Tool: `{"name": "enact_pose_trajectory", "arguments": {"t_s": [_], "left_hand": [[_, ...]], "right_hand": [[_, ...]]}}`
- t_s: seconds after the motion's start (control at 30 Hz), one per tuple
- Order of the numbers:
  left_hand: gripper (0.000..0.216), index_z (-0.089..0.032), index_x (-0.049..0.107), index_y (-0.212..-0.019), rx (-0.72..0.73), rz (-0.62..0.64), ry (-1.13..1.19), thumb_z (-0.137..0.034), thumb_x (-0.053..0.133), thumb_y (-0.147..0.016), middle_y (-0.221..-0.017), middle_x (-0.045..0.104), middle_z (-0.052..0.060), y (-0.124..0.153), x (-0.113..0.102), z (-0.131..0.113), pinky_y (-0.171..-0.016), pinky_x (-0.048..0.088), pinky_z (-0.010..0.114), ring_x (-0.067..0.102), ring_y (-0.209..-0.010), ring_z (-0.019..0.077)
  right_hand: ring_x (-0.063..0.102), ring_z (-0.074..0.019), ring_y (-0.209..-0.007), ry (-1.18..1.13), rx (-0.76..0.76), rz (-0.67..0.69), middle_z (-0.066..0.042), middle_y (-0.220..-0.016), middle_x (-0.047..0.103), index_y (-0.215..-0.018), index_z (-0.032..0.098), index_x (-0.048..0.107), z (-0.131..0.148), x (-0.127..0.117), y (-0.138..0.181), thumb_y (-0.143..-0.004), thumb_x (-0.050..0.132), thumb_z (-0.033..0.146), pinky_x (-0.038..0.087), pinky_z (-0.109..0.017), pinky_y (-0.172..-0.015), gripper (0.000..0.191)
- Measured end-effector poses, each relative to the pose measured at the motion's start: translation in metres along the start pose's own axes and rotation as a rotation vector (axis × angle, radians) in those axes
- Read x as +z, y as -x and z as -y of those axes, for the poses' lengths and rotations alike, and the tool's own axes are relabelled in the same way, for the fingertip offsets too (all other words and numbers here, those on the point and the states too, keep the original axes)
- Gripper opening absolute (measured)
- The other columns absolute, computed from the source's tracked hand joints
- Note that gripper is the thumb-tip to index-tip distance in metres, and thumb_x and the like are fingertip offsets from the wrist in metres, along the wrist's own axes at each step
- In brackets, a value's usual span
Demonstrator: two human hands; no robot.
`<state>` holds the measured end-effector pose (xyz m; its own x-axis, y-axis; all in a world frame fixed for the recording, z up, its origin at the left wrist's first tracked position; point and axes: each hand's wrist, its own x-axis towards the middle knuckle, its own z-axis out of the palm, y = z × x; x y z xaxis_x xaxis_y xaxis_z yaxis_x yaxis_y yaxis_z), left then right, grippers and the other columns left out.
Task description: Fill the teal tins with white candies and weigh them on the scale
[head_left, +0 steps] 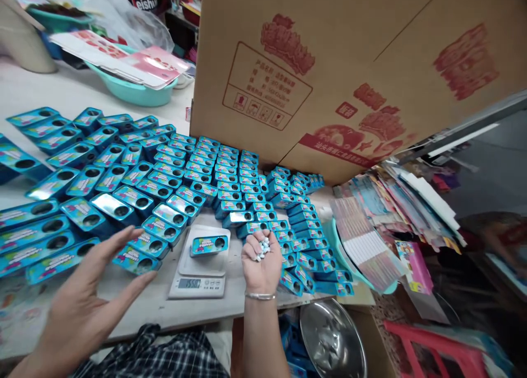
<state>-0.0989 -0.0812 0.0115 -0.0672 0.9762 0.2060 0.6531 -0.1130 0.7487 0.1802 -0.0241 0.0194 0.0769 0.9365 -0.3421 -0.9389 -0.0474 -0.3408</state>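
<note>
Small white and pale blue candies [263,248] lie in my right hand [262,263], palm up with its fingers curled round them, just right of a white digital scale [200,288]. One blue tin [209,245] with a round opening in its top rests on the scale's plate; the display looks like 15.50, though blurred. My left hand [88,295] holds nothing, its thumb and fingers spread apart. Nearest to it is another blue tin [137,259] at the front of the rows, and I cannot tell whether the fingertips touch it.
Many blue tins [111,178] stand in rows across the white table [181,317]. Behind them rises a large cardboard box [349,54]. A teal basin [135,92] carries printed cards at back left. Another teal basin [338,243] stands right. Below the table edge sits a metal bowl [333,339].
</note>
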Motion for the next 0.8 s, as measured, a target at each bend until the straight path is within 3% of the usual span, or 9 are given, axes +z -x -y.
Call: {"name": "enact_pose_trajectory", "arguments": {"t_s": [0.1, 0.27, 0.37, 0.47, 0.67, 0.8], "left_hand": [[0.071, -0.038, 0.037, -0.146, 0.058, 0.058, 0.123, -0.055, 0.064, -0.083, -0.143, 0.055, 0.003, -0.011, 0.021, -0.013, -0.114, 0.040, 0.057, 0.056, -0.126, 0.0327], [0.074, -0.032, 0.027, -0.152, 0.219, 0.200, 0.152, -0.046, 0.062, -0.088, -0.151, 0.047, 0.008, -0.037, 0.058, -0.028, -0.115, 0.039, 0.052, 0.043, -0.139, 0.0317], [0.075, -0.028, 0.025, -0.153, 0.289, 0.270, 0.104, -0.040, 0.061, -0.088, -0.152, 0.044, 0.011, -0.049, 0.081, -0.028, -0.114, 0.038, 0.052, 0.042, -0.140, 0.0319], [0.071, -0.023, 0.033, -0.149, 0.307, 0.339, 0.043, -0.033, 0.061, -0.085, -0.146, 0.050, 0.013, -0.053, 0.101, -0.023, -0.110, 0.042, 0.052, 0.046, -0.135, 0.0334], [0.059, -0.025, 0.043, -0.142, 0.290, 0.349, -0.033, -0.025, 0.055, -0.084, -0.134, 0.057, 0.011, -0.050, 0.107, -0.020, -0.100, 0.048, 0.046, 0.055, -0.123, 0.0312], [0.055, -0.026, 0.046, -0.137, 0.307, 0.338, -0.032, -0.025, 0.057, -0.083, -0.128, 0.059, 0.011, -0.050, 0.103, -0.020, -0.095, 0.050, 0.043, 0.058, -0.117, 0.0296]], "right_hand": [[0.033, -0.0040, -0.045, 0.036, -0.022, 0.004, 0.008, -0.065, 0.044, -0.080, 0.020, 0.048, -0.005, 0.010, -0.006, -0.088, 0.056, 0.025, 0.026, -0.015, -0.038, 0.012], [0.030, -0.0041, -0.043, 0.069, -0.060, -0.008, 0.009, -0.062, 0.042, -0.078, 0.021, 0.047, -0.013, 0.024, -0.013, -0.089, 0.053, 0.029, 0.024, -0.015, -0.037, 0.015], [0.028, -0.0041, -0.040, 0.052, -0.059, -0.020, 0.009, -0.060, 0.041, -0.078, 0.021, 0.048, -0.017, 0.031, -0.017, -0.090, 0.050, 0.030, 0.022, -0.016, -0.035, 0.015], [0.025, -0.0040, -0.039, 0.042, -0.051, -0.023, 0.010, -0.059, 0.040, -0.078, 0.021, 0.047, -0.020, 0.034, -0.021, -0.091, 0.048, 0.030, 0.020, -0.016, -0.034, 0.017], [0.028, -0.0037, -0.040, 0.061, -0.053, -0.016, 0.010, -0.060, 0.041, -0.077, 0.021, 0.047, -0.018, 0.026, -0.022, -0.088, 0.054, 0.032, 0.023, -0.015, -0.035, 0.016], [0.046, -0.0048, -0.050, 0.030, -0.030, -0.115, 0.007, -0.063, 0.049, -0.075, 0.020, 0.049, -0.013, 0.017, -0.016, -0.085, 0.058, 0.028, 0.041, -0.015, -0.046, 0.015]]}}
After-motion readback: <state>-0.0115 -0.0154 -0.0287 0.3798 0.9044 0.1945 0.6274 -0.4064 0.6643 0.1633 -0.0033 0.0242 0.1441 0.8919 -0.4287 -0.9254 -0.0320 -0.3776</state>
